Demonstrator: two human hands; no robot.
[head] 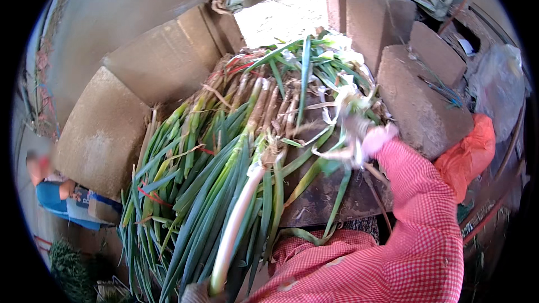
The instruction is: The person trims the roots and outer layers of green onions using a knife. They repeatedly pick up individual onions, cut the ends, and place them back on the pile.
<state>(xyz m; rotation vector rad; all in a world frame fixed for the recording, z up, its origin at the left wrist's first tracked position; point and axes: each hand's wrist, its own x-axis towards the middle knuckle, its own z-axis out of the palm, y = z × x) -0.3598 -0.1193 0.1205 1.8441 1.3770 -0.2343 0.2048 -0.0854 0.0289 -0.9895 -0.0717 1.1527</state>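
My left hand, in a greyish glove at the bottom edge, grips a large green onion near the lower end of its pale stem. The onion's rooty end points up and away, over a pile of unpeeled green onions with long green leaves and soil-covered stems. My right hand, also gloved and blurred, is at the right of the pile. Loose, pale and green stripped leaves hang at its fingers. Whether it grips them is hard to tell through the blur.
Brown stone or concrete blocks stand at right, others at left. Trimmed leaves are heaped at the far side. An orange plastic bag and a clear one lie at right. A person is at far left.
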